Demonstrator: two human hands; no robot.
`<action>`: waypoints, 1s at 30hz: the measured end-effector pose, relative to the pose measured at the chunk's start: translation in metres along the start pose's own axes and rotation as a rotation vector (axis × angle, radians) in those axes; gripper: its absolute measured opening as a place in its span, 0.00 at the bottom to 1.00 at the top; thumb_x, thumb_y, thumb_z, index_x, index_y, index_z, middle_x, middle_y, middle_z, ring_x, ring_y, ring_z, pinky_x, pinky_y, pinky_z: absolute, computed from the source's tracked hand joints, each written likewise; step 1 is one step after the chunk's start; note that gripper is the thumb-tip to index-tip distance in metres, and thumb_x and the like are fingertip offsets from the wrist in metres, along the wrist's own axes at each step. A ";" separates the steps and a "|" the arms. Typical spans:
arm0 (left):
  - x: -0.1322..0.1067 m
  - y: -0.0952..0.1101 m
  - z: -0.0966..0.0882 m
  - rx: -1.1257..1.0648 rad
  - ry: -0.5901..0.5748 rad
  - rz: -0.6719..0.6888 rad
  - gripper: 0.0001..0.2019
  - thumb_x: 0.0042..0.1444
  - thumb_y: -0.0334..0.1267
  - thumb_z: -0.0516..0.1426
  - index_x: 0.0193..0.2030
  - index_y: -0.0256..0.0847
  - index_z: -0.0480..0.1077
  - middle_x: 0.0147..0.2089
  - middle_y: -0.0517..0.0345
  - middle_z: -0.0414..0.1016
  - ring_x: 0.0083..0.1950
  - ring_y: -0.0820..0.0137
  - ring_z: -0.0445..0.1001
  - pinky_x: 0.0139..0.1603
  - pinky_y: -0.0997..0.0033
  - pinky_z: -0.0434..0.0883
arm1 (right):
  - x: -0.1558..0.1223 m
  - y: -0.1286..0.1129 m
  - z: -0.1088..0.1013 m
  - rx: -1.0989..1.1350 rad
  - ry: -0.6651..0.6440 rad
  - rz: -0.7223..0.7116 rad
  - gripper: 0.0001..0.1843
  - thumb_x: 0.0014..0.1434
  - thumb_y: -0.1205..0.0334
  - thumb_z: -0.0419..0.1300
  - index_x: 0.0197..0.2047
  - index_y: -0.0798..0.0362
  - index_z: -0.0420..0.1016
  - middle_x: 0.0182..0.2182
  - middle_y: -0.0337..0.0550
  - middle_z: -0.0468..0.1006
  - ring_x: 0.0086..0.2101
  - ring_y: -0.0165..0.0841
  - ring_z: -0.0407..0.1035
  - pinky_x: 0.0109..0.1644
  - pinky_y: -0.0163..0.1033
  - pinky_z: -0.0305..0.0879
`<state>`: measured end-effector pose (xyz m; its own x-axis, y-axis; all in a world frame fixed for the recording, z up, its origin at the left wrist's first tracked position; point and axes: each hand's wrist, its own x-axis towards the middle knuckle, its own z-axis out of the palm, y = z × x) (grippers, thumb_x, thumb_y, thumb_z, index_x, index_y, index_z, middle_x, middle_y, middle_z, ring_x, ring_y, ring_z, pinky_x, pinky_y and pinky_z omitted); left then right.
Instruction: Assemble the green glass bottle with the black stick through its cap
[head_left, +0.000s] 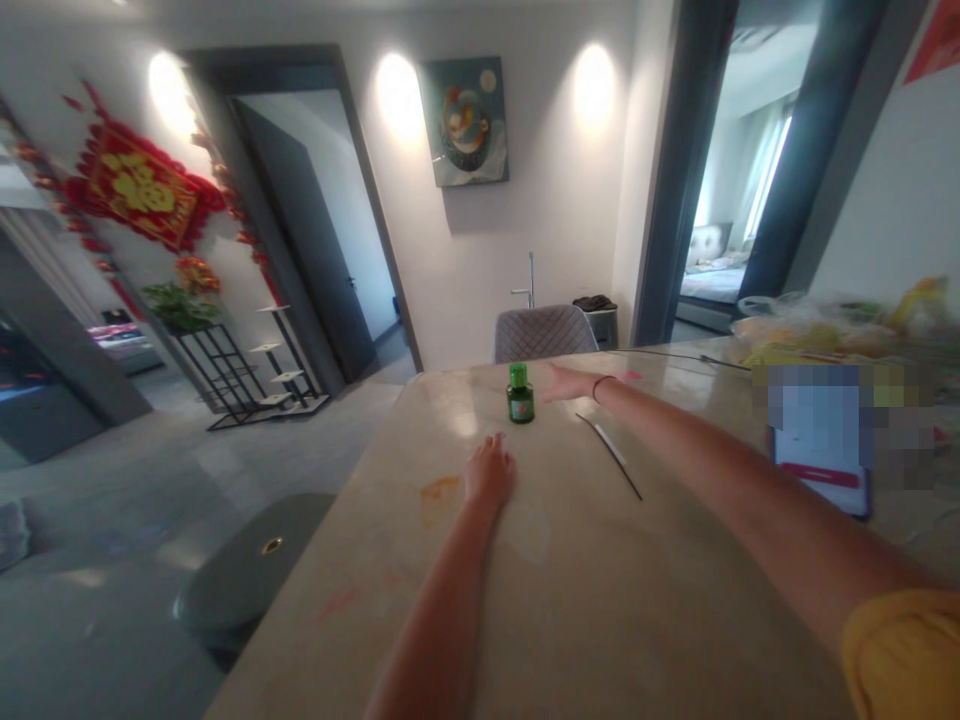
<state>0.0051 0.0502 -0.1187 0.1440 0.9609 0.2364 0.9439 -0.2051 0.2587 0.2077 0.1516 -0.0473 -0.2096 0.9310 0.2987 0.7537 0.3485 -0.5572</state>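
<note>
A small green bottle (520, 394) with a green cap stands upright on the pale stone table (570, 580). My right hand (568, 383) reaches out just right of the bottle, fingers stretched toward it, holding nothing and not touching it. My left hand (488, 470) lies flat on the table nearer to me, a little left of and in front of the bottle, fingers spread. An orange stain (439, 489) marks the table beside my left hand.
A thin dark stick (609, 453) lies on the table right of the bottle. A phone (821, 455) and bagged items (825, 325) sit at the right. A grey chair (544, 333) stands behind the table's far end, a round stool (251, 570) at the left.
</note>
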 end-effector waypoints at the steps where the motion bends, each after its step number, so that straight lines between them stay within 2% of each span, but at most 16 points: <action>1: 0.000 0.000 0.000 -0.001 0.001 -0.003 0.21 0.58 0.35 0.47 0.58 0.39 0.58 0.52 0.48 0.69 0.51 0.65 0.69 0.48 0.68 0.65 | 0.006 -0.007 0.004 -0.017 -0.020 -0.009 0.42 0.36 0.64 0.70 0.56 0.61 0.63 0.51 0.58 0.70 0.52 0.45 0.63 0.54 0.45 0.61; 2: 0.000 0.000 0.000 -0.002 -0.001 -0.007 0.21 0.58 0.34 0.47 0.59 0.39 0.58 0.52 0.48 0.69 0.51 0.64 0.69 0.48 0.68 0.65 | 0.012 -0.013 0.008 -0.035 -0.031 -0.023 0.44 0.38 0.62 0.69 0.58 0.61 0.60 0.55 0.59 0.66 0.55 0.45 0.60 0.57 0.45 0.58; 4: -0.001 0.000 0.000 -0.007 -0.005 -0.012 0.21 0.58 0.34 0.46 0.59 0.39 0.58 0.52 0.48 0.69 0.51 0.64 0.69 0.49 0.68 0.65 | 0.022 -0.023 0.017 -0.068 -0.038 -0.058 0.40 0.43 0.61 0.67 0.59 0.60 0.59 0.57 0.59 0.63 0.56 0.44 0.58 0.57 0.44 0.57; 8: 0.000 0.000 0.001 -0.019 -0.005 -0.014 0.21 0.57 0.34 0.46 0.59 0.40 0.58 0.52 0.48 0.69 0.52 0.65 0.68 0.49 0.68 0.64 | 0.033 -0.030 0.033 -0.083 -0.007 -0.112 0.25 0.51 0.66 0.60 0.53 0.56 0.66 0.50 0.52 0.71 0.48 0.37 0.67 0.53 0.39 0.61; 13: 0.000 0.000 0.002 -0.020 0.005 -0.007 0.21 0.57 0.34 0.46 0.58 0.39 0.58 0.52 0.48 0.69 0.51 0.64 0.69 0.48 0.68 0.65 | 0.029 -0.031 0.038 -0.098 0.051 -0.095 0.20 0.51 0.69 0.59 0.49 0.55 0.66 0.44 0.48 0.75 0.42 0.35 0.69 0.47 0.39 0.63; 17: 0.000 0.000 0.002 -0.052 -0.005 -0.018 0.21 0.58 0.36 0.47 0.58 0.40 0.59 0.52 0.48 0.69 0.51 0.65 0.69 0.48 0.68 0.65 | 0.014 -0.036 0.033 -0.098 0.060 -0.102 0.20 0.49 0.67 0.61 0.47 0.55 0.67 0.41 0.47 0.75 0.39 0.35 0.69 0.45 0.39 0.64; 20: 0.000 -0.001 0.001 -0.111 0.015 -0.033 0.21 0.57 0.41 0.50 0.57 0.42 0.59 0.51 0.51 0.71 0.50 0.65 0.70 0.48 0.69 0.64 | -0.003 -0.040 0.030 -0.035 0.049 -0.176 0.21 0.48 0.65 0.63 0.47 0.54 0.68 0.40 0.45 0.75 0.38 0.34 0.69 0.44 0.38 0.64; 26: 0.002 -0.002 0.001 -0.208 0.016 -0.017 0.32 0.45 0.54 0.60 0.55 0.40 0.61 0.49 0.50 0.73 0.51 0.61 0.70 0.47 0.68 0.65 | -0.047 -0.044 0.036 0.275 0.006 -0.294 0.22 0.48 0.65 0.62 0.49 0.53 0.71 0.43 0.44 0.76 0.39 0.32 0.70 0.45 0.37 0.66; 30: 0.002 -0.005 0.005 -0.281 -0.014 0.036 0.30 0.43 0.55 0.60 0.50 0.41 0.66 0.43 0.51 0.75 0.44 0.62 0.73 0.40 0.68 0.66 | -0.074 -0.045 0.037 0.530 -0.078 -0.252 0.26 0.52 0.62 0.59 0.56 0.51 0.66 0.50 0.45 0.73 0.46 0.33 0.69 0.51 0.38 0.65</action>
<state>0.0019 0.0543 -0.1242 0.1816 0.9542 0.2376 0.8193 -0.2805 0.5001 0.1659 0.0710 -0.0729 -0.4023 0.8106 0.4256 0.2649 0.5481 -0.7934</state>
